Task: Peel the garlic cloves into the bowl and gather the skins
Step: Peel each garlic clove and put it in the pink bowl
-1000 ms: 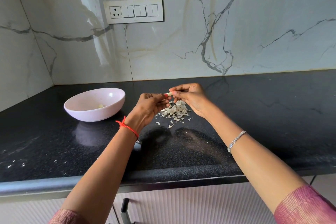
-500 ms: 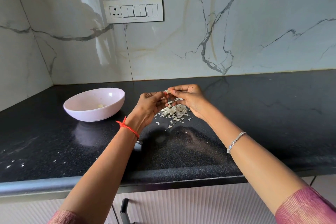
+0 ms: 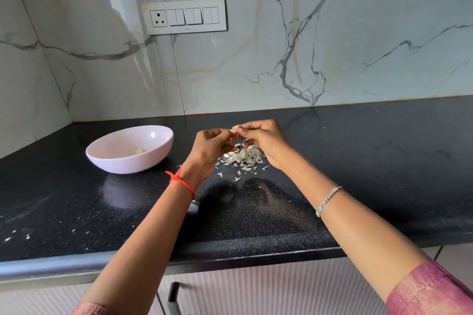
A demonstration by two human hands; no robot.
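A small garlic clove (image 3: 234,129) is pinched between the fingertips of my left hand (image 3: 211,147) and my right hand (image 3: 263,139), held above the black counter. Right below the hands lies a heap of white garlic skins (image 3: 244,157), with a few stray flakes toward the counter's front. A pale pink bowl (image 3: 128,158) stands to the left of my left hand; one peeled clove (image 3: 138,151) lies inside it.
The black counter (image 3: 358,161) runs to a marble wall behind and meets a side wall at the left corner. A switch panel (image 3: 184,16) is on the wall. Small white specks lie at the front left. A cabinet handle (image 3: 172,299) shows below the edge.
The clove has been lifted slightly and my fingers have shifted their pinch on it. A bit more skin hangs below my right hand. The bowl and the heap have not moved.
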